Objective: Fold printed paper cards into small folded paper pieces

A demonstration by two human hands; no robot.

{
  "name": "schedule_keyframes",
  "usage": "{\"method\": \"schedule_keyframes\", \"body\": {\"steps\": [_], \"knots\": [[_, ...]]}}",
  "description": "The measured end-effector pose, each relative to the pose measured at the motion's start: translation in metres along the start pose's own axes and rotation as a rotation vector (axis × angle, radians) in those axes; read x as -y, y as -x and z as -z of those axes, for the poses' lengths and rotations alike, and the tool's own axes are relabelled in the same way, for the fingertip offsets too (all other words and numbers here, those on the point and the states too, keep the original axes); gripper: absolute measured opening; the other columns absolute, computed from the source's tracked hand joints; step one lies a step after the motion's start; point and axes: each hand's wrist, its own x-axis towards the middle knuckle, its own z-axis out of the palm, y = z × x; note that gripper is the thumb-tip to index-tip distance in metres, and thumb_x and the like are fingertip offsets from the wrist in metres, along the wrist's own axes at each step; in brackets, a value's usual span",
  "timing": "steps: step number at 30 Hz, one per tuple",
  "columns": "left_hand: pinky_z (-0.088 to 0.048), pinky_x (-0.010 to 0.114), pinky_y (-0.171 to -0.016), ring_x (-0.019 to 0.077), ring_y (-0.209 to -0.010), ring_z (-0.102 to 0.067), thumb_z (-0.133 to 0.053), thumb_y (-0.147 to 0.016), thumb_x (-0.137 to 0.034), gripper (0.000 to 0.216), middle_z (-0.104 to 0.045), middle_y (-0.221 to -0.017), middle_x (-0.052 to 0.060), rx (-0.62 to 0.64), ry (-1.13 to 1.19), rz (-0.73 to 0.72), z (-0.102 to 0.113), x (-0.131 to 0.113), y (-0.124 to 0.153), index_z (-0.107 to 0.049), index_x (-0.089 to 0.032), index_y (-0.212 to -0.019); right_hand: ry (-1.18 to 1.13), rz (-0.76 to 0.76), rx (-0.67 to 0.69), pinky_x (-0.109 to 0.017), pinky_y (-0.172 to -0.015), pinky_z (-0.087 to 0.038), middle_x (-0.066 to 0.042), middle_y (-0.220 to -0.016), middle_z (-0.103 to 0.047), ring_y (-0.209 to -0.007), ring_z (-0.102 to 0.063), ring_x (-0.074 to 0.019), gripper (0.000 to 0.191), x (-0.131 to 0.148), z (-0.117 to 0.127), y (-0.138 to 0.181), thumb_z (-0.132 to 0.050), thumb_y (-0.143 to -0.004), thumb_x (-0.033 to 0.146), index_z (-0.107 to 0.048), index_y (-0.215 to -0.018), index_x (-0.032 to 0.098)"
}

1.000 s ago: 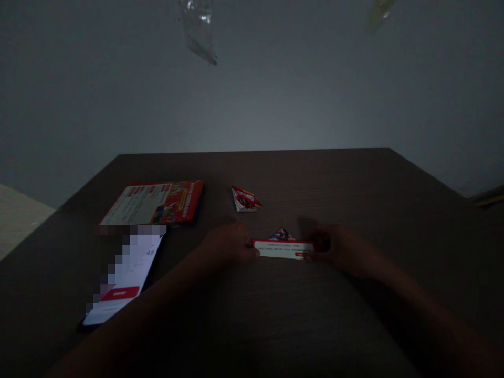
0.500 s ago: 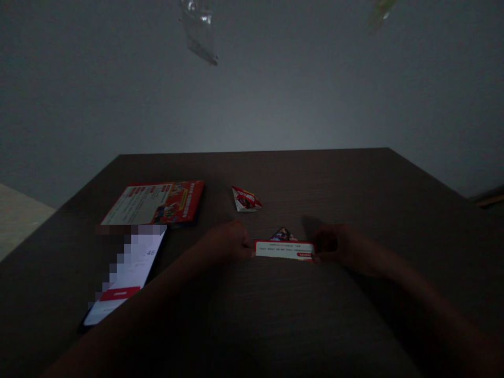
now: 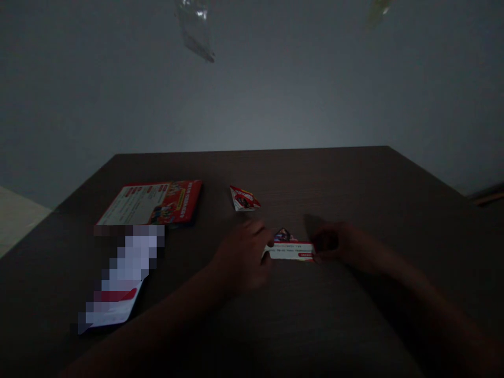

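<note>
A folded strip of red and white printed paper [image 3: 292, 250] lies on the dark wooden table [image 3: 346, 178], with a small coloured point sticking up behind it. My right hand [image 3: 334, 244] pinches the strip's right end. My left hand [image 3: 242, 257] covers the strip's left end, fingers curled over it; the dim light hides the exact grip. A small folded red paper piece [image 3: 243, 199] lies a little further back, apart from both hands.
A red printed booklet [image 3: 153, 202] lies flat at the left. In front of it rests a lit phone [image 3: 118, 281] with its screen blurred. A clear plastic scrap [image 3: 196, 29] shows on the grey wall above. The room is very dark.
My left hand has slid right over the strip's left end, so less of the strip shows. The right hand has stayed at the right end. The view has shifted slightly.
</note>
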Motion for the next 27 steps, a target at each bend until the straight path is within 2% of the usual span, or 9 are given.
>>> {"method": "schedule_keyframes", "body": {"steps": [3, 6, 13, 27], "knots": [[-0.043, 0.035, -0.085, 0.0229, -0.101, -0.049, -0.054, -0.080, -0.025, 0.020, -0.055, -0.107, 0.008, 0.008, -0.008, -0.086, -0.008, -0.009, 0.001, -0.057, -0.018, -0.098, -0.008, 0.020, -0.012, -0.023, -0.053, -0.041, -0.001, -0.072, -0.066, -0.062, -0.058, -0.0149, 0.032, 0.000, -0.003, -0.001, -0.073, -0.063, 0.031, -0.067, -0.092, 0.017], [-0.043, 0.037, -0.087, 0.0233, -0.101, -0.048, -0.053, -0.084, -0.031, 0.023, -0.055, -0.110, 0.008, 0.016, -0.004, -0.100, -0.015, -0.007, 0.001, -0.056, -0.017, -0.102, -0.022, 0.042, -0.020, -0.023, -0.053, -0.041, -0.001, -0.071, -0.066, -0.063, -0.058, -0.0151, 0.031, -0.001, -0.004, -0.002, -0.073, -0.064, 0.031, -0.066, -0.090, 0.017], [-0.044, 0.036, -0.088, 0.0219, -0.100, -0.049, -0.049, -0.089, -0.030, 0.022, -0.056, -0.109, 0.008, 0.002, -0.023, -0.147, -0.019, 0.002, -0.001, -0.056, -0.017, -0.105, -0.066, 0.074, -0.034, -0.025, -0.057, -0.043, -0.001, -0.076, -0.067, -0.066, -0.060, -0.0158, 0.032, 0.000, -0.006, 0.001, -0.071, -0.065, 0.032, -0.065, -0.093, 0.018], [-0.047, 0.036, -0.082, 0.0220, -0.096, -0.052, -0.047, -0.090, -0.031, 0.025, -0.059, -0.105, 0.009, -0.067, -0.153, -0.255, -0.028, 0.008, -0.002, -0.058, -0.014, -0.105, -0.003, 0.151, -0.018, -0.026, -0.063, -0.045, -0.002, -0.084, -0.071, -0.072, -0.063, -0.0178, 0.025, 0.006, -0.003, 0.005, -0.069, -0.070, 0.031, -0.069, -0.092, 0.019]]}}
